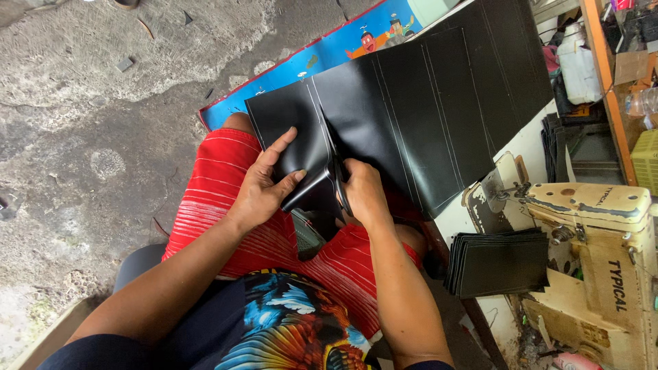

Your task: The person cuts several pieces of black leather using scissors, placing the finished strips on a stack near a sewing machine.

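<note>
A large black sheet of leather-like material (439, 103) with pale marked lines lies across my lap. My left hand (264, 185) grips the narrow strip (288, 123) at the sheet's left side, thumb on top. My right hand (363, 195) is closed on black scissors (337, 168), whose blades sit in a cut running along one marked line. The scissor handles are mostly hidden under my fingers.
A cream sewing machine (596, 233) stands at the right, with a stack of cut black pieces (500, 264) in front of it. A blue illustrated mat (322, 58) lies on the rough concrete floor (96, 123). A white jug (579, 68) and shelf clutter sit at upper right.
</note>
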